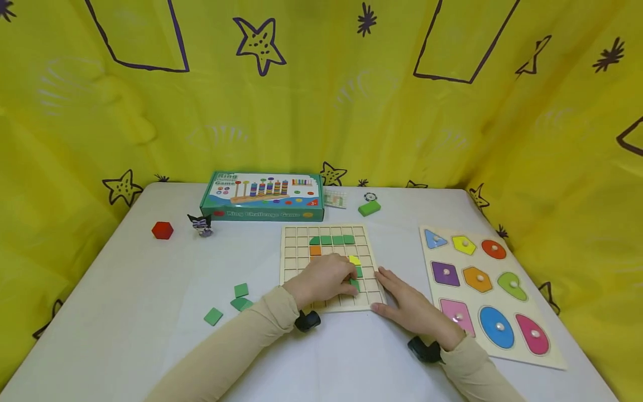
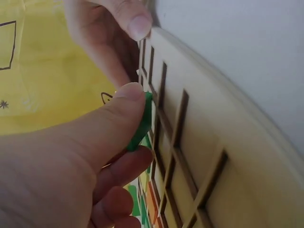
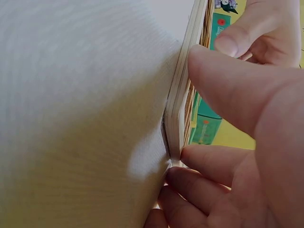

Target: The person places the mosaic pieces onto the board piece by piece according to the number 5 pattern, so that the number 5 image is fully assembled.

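A pale wooden grid board (image 1: 294,262) lies in the middle of the table. Over its front right part, my left hand (image 1: 324,279) pinches a green tile (image 2: 145,118) between thumb and fingers, close to the grid. Along the board's far rows run several green tiles (image 1: 337,240), with an orange tile (image 1: 315,250) below their left end. A yellow tile (image 1: 354,260) sits just beyond my left fingertips; the hand hides some squares. At the front right corner rests my right hand (image 1: 409,304), fingers extended along the right edge and thumb at the front edge.
Loose green tiles (image 1: 213,316) lie left of the board. Behind stand a ring game box (image 1: 262,214), a small figurine (image 1: 202,224) and a red hexagonal block (image 1: 162,230). A green block (image 1: 369,208) is at the back; a shape puzzle board (image 1: 433,290) lies right.
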`<state>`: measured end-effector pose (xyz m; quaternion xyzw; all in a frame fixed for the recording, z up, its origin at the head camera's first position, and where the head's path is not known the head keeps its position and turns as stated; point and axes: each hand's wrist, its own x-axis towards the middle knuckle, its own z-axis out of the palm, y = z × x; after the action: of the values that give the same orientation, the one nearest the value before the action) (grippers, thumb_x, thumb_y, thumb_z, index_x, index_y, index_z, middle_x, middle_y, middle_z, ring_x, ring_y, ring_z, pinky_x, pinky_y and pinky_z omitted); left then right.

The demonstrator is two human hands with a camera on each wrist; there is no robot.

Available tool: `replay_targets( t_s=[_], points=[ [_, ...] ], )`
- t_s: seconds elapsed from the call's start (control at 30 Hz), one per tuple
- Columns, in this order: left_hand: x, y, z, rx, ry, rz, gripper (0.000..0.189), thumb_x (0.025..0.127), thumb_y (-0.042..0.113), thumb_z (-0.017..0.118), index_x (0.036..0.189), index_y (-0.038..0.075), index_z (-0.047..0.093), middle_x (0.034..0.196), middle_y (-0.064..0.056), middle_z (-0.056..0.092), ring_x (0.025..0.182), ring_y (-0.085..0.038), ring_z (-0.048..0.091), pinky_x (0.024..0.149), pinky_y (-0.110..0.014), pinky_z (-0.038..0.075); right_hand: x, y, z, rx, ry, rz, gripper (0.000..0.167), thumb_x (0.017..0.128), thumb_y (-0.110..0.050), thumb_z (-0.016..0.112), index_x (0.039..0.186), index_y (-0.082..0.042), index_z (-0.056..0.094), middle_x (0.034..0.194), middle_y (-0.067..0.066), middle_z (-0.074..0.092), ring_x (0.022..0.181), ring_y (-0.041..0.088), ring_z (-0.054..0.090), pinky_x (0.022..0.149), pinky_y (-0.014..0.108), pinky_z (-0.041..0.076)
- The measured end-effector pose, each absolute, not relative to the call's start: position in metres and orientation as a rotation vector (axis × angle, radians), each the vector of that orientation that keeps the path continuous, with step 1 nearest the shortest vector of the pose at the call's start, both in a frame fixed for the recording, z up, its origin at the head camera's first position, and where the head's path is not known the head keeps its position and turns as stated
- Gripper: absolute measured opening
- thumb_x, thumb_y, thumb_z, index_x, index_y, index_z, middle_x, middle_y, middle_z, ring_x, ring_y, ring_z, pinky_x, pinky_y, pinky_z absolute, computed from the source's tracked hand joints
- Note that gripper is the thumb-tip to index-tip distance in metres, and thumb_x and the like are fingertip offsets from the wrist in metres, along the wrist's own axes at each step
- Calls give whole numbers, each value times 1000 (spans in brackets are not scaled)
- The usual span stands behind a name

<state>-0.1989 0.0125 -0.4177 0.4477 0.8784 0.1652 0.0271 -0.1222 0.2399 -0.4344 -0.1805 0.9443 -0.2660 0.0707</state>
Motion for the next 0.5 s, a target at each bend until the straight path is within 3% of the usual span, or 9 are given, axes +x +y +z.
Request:
replay_targets(
  t_s=[0.3,0.5],
  points=[
    [-201,22,-422,1346,2738,497,35,82,44,76,100,15,70,82,8,57,71,-5,50,65,-20,42,-122,238,-434,-560,2851,-804,73,94,-35,66,147,5,36,153,23,28,139,42,27,106,57,28],
    [-205,11,-420,1316,2695,603,37,86,40,74,110,14,70,93,7,62,80,-6,56,72,-20,46,-123,237,-435,-549,2852,-794,74,93,-36,67,148,4,36,154,23,28,139,42,27,106,56,28]
  ],
)
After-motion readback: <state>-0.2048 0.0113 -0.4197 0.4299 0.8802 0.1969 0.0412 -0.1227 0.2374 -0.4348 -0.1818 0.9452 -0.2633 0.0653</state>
